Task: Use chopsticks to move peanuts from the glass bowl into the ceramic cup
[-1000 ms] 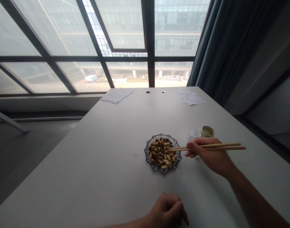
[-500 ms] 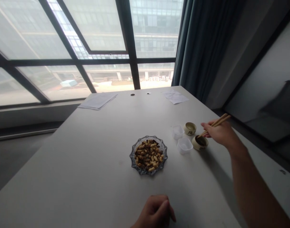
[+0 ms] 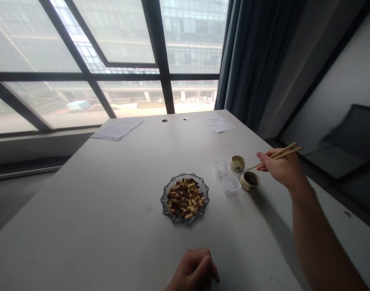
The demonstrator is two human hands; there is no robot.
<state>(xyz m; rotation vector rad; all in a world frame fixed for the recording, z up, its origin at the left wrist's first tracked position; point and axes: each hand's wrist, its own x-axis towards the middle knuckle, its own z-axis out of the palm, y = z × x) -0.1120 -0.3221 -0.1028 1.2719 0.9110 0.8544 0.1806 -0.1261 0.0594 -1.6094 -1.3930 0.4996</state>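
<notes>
My right hand (image 3: 277, 163) is closed around a pair of wooden chopsticks (image 3: 289, 151). Their tips hover just above and behind a small cream bowl (image 3: 249, 182) with dark contents; whether they pinch anything is too small to see. A second cream bowl (image 3: 237, 163) with a dark mark stands behind it. Left of these bowls are two clear plastic cups, the nearer cup (image 3: 231, 185) and the farther cup (image 3: 222, 168). My left hand (image 3: 194, 268) rests on the table, loosely curled with no object showing in it, in front of a glass dish (image 3: 185, 220) of peanuts and dark pieces.
A white table (image 3: 112, 210) spreads beneath everything. Paper sheets (image 3: 118, 129) lie at its far left, and another sheet (image 3: 219, 123) at the far right. Two round cable holes sit near the back edge. Beyond stand windows and a dark blue curtain (image 3: 245, 64).
My right hand has lifted the chopstick tips out of the near cream bowl to just above its back. My left hand stays curled on the table. The view has shifted slightly right.
</notes>
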